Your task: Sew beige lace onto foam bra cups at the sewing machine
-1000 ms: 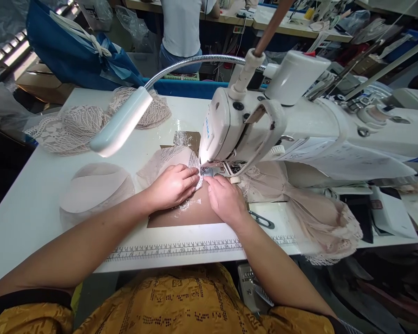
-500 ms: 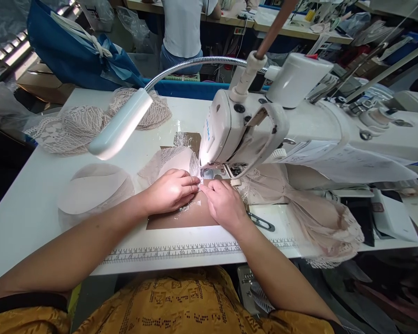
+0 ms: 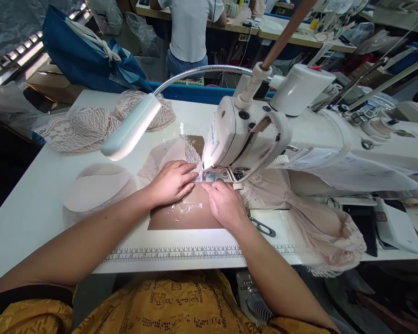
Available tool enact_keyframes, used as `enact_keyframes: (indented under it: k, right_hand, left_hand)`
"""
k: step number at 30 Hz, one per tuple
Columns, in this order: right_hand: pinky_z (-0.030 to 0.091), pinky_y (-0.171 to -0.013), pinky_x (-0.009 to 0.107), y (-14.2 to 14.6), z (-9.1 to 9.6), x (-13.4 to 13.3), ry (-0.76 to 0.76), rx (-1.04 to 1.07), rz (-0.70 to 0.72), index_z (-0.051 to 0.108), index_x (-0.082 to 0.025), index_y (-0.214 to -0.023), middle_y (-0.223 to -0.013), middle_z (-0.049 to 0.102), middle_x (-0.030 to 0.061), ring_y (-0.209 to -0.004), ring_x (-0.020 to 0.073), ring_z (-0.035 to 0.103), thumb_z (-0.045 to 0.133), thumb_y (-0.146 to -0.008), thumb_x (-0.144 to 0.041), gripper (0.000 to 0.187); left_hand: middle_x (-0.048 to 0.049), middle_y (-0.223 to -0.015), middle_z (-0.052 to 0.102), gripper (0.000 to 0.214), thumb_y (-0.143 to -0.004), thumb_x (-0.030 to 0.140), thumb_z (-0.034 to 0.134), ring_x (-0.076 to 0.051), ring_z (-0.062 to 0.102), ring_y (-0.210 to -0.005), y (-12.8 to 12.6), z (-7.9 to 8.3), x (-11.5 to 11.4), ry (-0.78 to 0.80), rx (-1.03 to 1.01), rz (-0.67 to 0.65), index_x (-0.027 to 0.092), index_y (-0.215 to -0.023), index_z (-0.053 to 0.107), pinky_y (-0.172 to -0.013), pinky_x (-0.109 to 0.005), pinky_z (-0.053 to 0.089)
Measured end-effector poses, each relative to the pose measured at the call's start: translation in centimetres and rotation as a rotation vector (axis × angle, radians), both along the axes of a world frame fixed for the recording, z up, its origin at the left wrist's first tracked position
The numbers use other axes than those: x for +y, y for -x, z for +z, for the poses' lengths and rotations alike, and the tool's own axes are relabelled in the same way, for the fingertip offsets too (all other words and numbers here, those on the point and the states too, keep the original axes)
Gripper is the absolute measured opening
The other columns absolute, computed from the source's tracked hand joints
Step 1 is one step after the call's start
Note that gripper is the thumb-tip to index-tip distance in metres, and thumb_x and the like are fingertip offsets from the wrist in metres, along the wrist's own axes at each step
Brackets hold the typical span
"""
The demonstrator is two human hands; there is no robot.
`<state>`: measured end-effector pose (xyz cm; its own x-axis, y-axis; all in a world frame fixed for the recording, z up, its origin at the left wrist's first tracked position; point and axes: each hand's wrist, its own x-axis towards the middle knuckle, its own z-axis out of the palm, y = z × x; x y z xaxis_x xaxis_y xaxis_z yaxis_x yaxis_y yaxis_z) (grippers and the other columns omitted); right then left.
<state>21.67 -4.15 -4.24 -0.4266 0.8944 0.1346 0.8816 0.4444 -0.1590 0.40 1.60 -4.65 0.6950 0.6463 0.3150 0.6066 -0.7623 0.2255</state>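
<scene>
A pale lace cup piece (image 3: 167, 155) lies at the needle of a white sewing machine (image 3: 226, 134). My left hand (image 3: 174, 182) rests flat on the near edge of this lace, its fingers spread towards the needle. Just right of the needle, my right hand (image 3: 226, 204) is closed, its fingers curled and its thumb and forefinger close together by the presser foot. Whatever lies between those fingertips is too small to make out. Under both hands is a brown sheet (image 3: 181, 215) covered with shiny tape.
A lamp (image 3: 132, 127) hangs over the table's left side. Sheer cup pieces (image 3: 99, 190) and lace cups (image 3: 90, 127) lie left. Beige lace fabric (image 3: 320, 222) trails off the right edge, near thread snips (image 3: 263, 227). A printed ruler (image 3: 195, 254) runs along the front. Another person (image 3: 188, 32) sits beyond.
My left hand has drawn slightly back from the needle, and its fingers have spread. The lace has shifted a little away from me. My right hand stays beside the needle. The view has shifted slightly.
</scene>
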Motion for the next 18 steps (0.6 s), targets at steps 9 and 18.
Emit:
enact_keyframes:
  k: [9, 18]
  right_hand:
    - [0.047, -0.072, 0.032, -0.2, -0.2, -0.1, -0.031, 0.068, 0.007, 0.070, -0.019, -0.120, -0.093, 0.069, 0.0076, -0.079, 0.0205, 0.061, 0.044, -0.091, -0.013, 0.039]
    - [0.049, -0.074, 0.033, -0.9, -0.8, 0.1, -0.025, 0.118, 0.065, 0.069, -0.017, -0.119, -0.095, 0.068, 0.0082, -0.086, 0.0225, 0.065, 0.043, -0.092, -0.017, 0.037]
  left_hand:
    - [-0.0145, -0.135, 0.056, 0.038, -0.092, 0.027, 0.046, -0.033, 0.048, -0.124, 0.6, -0.1, 0.5, 0.005, 0.035, 0.230, 0.017, -0.125, 0.063, -0.101, -0.050, 0.040]
    - [-0.0147, -0.139, 0.050, 0.044, -0.093, 0.032, 0.049, -0.032, 0.045, -0.128, 1.9, 2.0, 0.3, 0.157, 0.112, 0.431, 0.018, -0.134, 0.055, -0.105, -0.046, 0.039]
